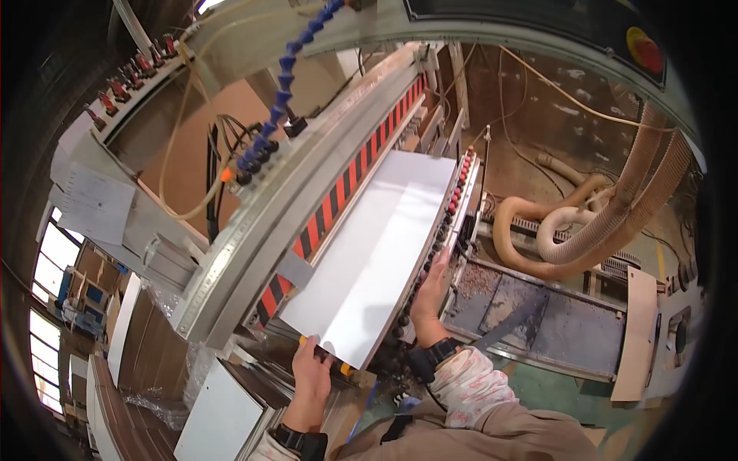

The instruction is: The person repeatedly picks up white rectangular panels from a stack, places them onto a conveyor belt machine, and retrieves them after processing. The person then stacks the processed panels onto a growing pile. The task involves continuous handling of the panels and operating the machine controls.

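Note:
A long white panel point(377, 230) lies flat in the machine, between a red-and-black striped guard point(342, 188) and a rail of red and black rollers point(452, 206). My left hand point(310, 380) is at the panel's near end, its fingers bent over the edge beside a dark bar with yellow ends point(345, 369). Along the right long side, my right hand point(430, 296) rests against the roller rail and the panel's edge, fingers stretched out and pointing away from me. The underside of the panel and part of my left fingers are hidden.
A blue jointed hose point(284, 88) hangs over the metal beam point(254, 211). Ribbed dust hoses point(565, 238) coil at right, above a dirty grey tray point(530, 315). White-faced boards point(219, 415) are stacked at lower left. A red emergency button point(644, 50) sits top right.

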Available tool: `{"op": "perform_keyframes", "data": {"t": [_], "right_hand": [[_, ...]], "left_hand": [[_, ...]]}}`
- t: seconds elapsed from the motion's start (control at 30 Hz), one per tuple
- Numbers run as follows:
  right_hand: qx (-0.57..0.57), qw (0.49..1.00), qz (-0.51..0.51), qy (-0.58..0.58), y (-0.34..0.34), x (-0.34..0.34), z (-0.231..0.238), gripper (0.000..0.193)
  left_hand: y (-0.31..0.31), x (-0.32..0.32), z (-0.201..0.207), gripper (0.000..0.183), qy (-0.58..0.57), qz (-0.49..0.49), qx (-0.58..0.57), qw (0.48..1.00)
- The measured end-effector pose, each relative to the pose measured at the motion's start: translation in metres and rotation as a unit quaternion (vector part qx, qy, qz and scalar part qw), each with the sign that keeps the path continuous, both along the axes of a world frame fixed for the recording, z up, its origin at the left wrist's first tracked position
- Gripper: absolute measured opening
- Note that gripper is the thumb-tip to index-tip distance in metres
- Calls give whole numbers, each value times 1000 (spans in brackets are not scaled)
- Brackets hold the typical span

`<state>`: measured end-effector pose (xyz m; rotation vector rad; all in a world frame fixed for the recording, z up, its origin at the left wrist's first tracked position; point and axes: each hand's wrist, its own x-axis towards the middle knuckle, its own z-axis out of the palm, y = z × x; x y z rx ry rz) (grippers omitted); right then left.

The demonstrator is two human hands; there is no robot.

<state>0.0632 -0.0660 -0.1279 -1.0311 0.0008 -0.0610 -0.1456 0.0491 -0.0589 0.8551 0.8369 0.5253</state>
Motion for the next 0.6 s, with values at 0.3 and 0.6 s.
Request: {"op": "perform_keyframes", "data": {"t": [0.3, 0.6], "right_hand": [[4, 1000, -18, -20, 25, -28, 1, 72], [-178, 980, -24, -88, 23, -13, -18, 63]], "left_hand": [[-7, 16, 31, 49, 56, -40, -9, 998], [6, 3, 26, 58, 68, -108, -14, 992]]}}
